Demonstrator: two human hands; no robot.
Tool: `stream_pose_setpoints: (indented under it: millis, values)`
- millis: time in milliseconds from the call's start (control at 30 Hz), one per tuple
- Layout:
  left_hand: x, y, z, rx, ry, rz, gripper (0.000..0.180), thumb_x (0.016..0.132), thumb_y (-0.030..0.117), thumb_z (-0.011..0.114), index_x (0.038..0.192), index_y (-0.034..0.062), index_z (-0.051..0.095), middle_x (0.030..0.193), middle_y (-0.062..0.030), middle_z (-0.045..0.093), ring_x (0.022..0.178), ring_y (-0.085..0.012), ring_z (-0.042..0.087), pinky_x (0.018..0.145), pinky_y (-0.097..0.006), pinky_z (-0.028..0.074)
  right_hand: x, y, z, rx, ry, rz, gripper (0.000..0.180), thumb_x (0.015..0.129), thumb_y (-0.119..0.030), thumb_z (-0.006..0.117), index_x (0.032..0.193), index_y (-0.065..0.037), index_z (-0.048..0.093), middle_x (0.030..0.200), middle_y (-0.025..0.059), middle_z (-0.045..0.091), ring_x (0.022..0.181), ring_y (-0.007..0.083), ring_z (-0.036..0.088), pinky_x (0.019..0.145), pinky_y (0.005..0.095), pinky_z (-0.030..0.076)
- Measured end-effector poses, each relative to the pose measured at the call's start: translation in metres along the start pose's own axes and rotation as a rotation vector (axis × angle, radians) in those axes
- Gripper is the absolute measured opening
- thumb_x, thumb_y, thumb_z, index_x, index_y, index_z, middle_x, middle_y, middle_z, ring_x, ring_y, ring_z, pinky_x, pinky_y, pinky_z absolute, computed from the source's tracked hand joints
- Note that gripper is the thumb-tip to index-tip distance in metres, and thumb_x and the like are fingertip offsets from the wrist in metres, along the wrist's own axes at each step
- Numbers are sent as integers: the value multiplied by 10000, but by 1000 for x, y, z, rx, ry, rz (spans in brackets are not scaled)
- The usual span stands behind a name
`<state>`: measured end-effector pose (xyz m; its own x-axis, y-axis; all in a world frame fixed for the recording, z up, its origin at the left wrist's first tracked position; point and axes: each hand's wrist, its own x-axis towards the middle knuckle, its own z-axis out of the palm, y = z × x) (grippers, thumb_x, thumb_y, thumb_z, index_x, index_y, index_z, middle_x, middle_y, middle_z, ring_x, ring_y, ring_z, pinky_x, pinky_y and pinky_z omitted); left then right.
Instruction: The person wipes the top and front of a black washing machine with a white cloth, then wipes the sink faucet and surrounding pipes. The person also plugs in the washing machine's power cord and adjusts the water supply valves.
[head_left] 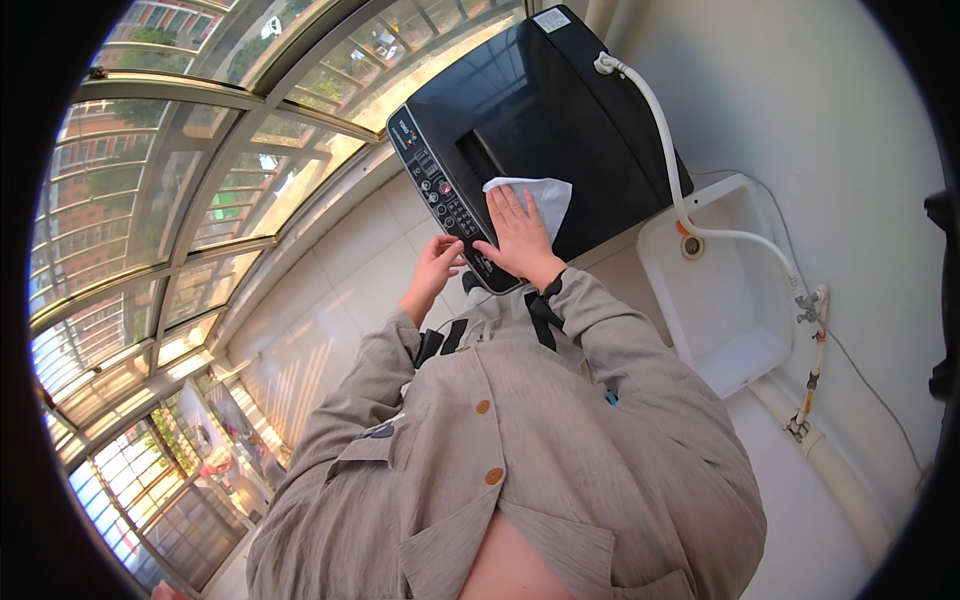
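Note:
A black top-loading washing machine (610, 150) stands in front of me with its lid down. My right hand (520, 232) lies flat, fingers stretched, on a white cloth (553, 203) that rests on the lid near the dark recessed handle (480, 156). My left hand (437, 266) is at the machine's near left edge, by the control panel (437, 183) with its buttons and small lights. Its fingers are loosely bent and apart, and nothing shows in them.
A white hose (662, 125) runs from the machine's back over a white sink (720, 340) to a tap (806, 306) on the right wall. Barred windows (215, 150) line the left side above pale floor tiles (340, 300). A pipe (840, 470) follows the right wall.

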<state>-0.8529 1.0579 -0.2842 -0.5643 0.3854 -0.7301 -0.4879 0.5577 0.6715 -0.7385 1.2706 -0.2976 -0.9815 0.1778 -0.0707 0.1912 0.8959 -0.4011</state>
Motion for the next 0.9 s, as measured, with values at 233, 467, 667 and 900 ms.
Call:
stream_pose_setpoints:
  millis: [233, 467, 667, 900]
  values:
    - [-7, 10, -9, -44, 26, 31, 397, 1122, 411, 707, 1377, 113, 643, 1248, -37, 748, 1020, -165, 745, 861, -335, 564, 41, 160, -62, -104, 322, 271, 982, 1058, -703, 589, 1779, -98, 311, 1871, 125, 240, 1703, 383, 259, 1357, 611, 188]
    - [-21, 3, -19, -52, 28, 6, 394, 1123, 411, 706, 1376, 116, 643, 1266, -35, 738, 1022, -164, 742, 864, -337, 563, 77, 106, -47, -115, 338, 369, 1077, 1044, -782, 529, 1770, -24, 290, 1876, 170, 195, 1723, 411, 175, 1363, 643, 119]
    - [3, 24, -25, 12, 56, 57, 430, 1111, 426, 720, 1390, 110, 641, 1291, -50, 735, 1064, -169, 733, 866, -346, 565, 63, 32, -22, -26, 169, 114, 973, 1056, -673, 599, 1771, -72, 327, 1878, 108, 221, 1723, 354, 203, 1384, 582, 128]
    - [57, 52, -41, 200, 151, 323, 583, 1059, 397, 795, 1496, 70, 589, 1508, -118, 635, 1245, -245, 684, 964, -404, 575, -22, 115, -49, -77, 456, 462, 904, 1056, -619, 647, 1765, -136, 362, 1845, 121, 315, 1682, 397, 298, 1335, 616, 233]
